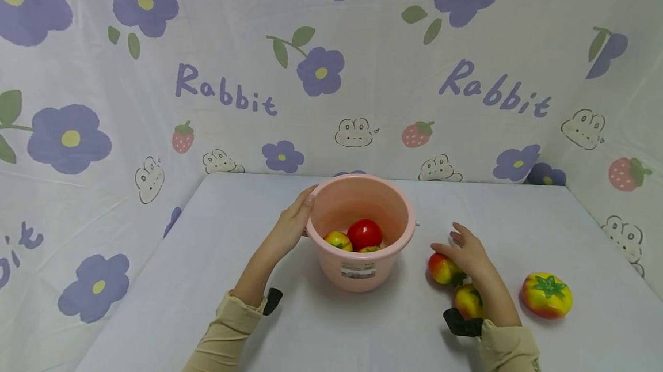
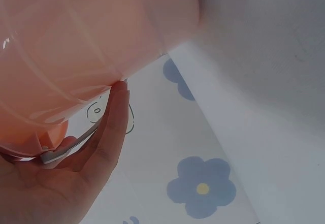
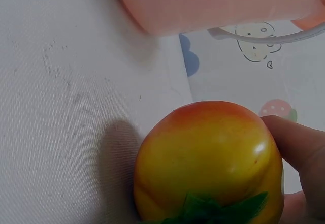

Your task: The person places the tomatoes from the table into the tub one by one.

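Note:
A pink plastic bucket (image 1: 328,262) stands upright on the white table. My left hand (image 1: 290,225) grips its left rim, with the thumb on top and the fingers reaching down the outside by the grey handle (image 2: 71,149). Inside lie a glossy red fruit (image 1: 365,232) and two yellow-red ones (image 1: 338,239). To the right of the bucket, my right hand (image 1: 470,254) hovers with loosely bent fingers over a yellow-red model fruit (image 1: 441,268). Under that wrist lies a second such fruit (image 1: 468,301), partly hidden by the arm. A green-leafed fruit (image 3: 208,158) fills the right wrist view's lower middle.
A larger yellow-red fruit with a green star-shaped top (image 1: 547,296) lies at the table's right. Behind the table (image 1: 248,205) and along both sides hangs a white cloth (image 1: 362,26) printed with flowers and rabbits. Dark straps (image 1: 461,323) sit at the wrists.

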Tool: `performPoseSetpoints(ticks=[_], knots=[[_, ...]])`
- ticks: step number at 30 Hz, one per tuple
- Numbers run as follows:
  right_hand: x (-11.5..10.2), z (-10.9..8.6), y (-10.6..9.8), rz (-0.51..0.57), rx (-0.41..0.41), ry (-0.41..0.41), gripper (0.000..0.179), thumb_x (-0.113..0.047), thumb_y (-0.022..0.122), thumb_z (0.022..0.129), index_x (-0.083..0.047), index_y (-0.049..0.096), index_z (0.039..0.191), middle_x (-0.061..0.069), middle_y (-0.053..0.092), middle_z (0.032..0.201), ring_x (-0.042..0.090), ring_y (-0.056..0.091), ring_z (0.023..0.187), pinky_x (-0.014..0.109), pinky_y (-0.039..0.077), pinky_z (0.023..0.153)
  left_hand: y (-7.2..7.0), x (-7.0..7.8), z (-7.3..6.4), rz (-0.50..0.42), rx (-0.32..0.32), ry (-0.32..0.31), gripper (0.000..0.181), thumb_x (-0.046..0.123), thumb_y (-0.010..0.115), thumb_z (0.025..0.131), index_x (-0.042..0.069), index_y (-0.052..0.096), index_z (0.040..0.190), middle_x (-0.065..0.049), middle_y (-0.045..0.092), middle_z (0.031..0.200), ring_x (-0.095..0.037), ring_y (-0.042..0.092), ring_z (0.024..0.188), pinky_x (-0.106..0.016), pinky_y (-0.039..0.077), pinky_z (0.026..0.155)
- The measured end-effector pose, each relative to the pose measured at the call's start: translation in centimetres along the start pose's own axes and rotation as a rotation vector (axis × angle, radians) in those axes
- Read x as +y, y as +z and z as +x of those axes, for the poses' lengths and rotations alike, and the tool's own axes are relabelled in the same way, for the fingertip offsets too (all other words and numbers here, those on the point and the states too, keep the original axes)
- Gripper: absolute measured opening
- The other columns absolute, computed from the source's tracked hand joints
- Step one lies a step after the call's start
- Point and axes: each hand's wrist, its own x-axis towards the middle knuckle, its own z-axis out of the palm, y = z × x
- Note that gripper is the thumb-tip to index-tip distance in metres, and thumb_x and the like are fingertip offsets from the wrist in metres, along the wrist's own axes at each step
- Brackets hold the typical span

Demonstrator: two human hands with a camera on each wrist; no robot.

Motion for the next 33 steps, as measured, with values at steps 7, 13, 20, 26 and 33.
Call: performPoseSetpoints(ticks=[7, 13, 20, 26, 33], knots=[[0.0, 0.0, -0.2, 0.023, 0.033, -0.018, 0.091, -0.033, 0.06, 0.094, -0.004, 0.001, 0.156, 0.03, 0.018, 0.158, 0.048, 0.02, 0.145, 0.062, 0.024, 0.115, 0.1, 0.1, 0.0, 0.001, 0.0, -0.009, 0.052, 0.049, 0.027, 0.105, 0.031, 0.028, 0.153, -0.009, 0.047, 0.149, -0.032, 0.062, 0.115, -0.04, 0.058, 0.085], [-0.2, 0.1, -0.6, 0.04, 0.078, -0.038, 0.092, -0.034, 0.061, 0.094, -0.007, -0.002, 0.157, 0.028, 0.017, 0.159, 0.047, 0.019, 0.146, 0.062, 0.025, 0.114, 0.1, 0.1, -0.1, -0.002, 0.002, -0.01, 0.052, 0.049, 0.027, 0.105, 0.031, 0.027, 0.154, -0.009, 0.047, 0.149, -0.032, 0.062, 0.114, -0.04, 0.057, 0.085], [-0.7, -0.2, -1.3, 0.066, 0.107, -0.071, 0.092, -0.035, 0.059, 0.096, -0.007, -0.004, 0.157, 0.026, 0.015, 0.16, 0.047, 0.02, 0.146, 0.062, 0.026, 0.114, 0.1, -0.1, -0.1, 0.001, 0.005, 0.002, 0.053, 0.049, 0.028, 0.105, 0.03, 0.028, 0.154, -0.01, 0.049, 0.148, -0.032, 0.062, 0.112, -0.039, 0.058, 0.084], [-1.5, -0.6, -1.9, 0.094, 0.132, -0.107, 0.091, -0.035, 0.058, 0.096, -0.009, -0.004, 0.157, 0.025, 0.015, 0.16, 0.047, 0.022, 0.145, 0.062, 0.028, 0.113, 0.0, -0.2, 0.1, -0.006, 0.005, -0.003, 0.052, 0.05, 0.027, 0.104, 0.032, 0.028, 0.153, -0.009, 0.048, 0.149, -0.033, 0.062, 0.115, -0.04, 0.058, 0.085], [-3.1, -1.2, -2.8, 0.13, 0.184, -0.2, 0.089, -0.033, 0.059, 0.096, -0.01, -0.001, 0.157, 0.023, 0.017, 0.161, 0.044, 0.017, 0.148, 0.062, 0.027, 0.114, 0.0, -0.2, 0.1, -0.007, 0.003, -0.006, 0.053, 0.05, 0.027, 0.104, 0.03, 0.028, 0.153, -0.01, 0.048, 0.149, -0.034, 0.061, 0.115, -0.04, 0.058, 0.085]])
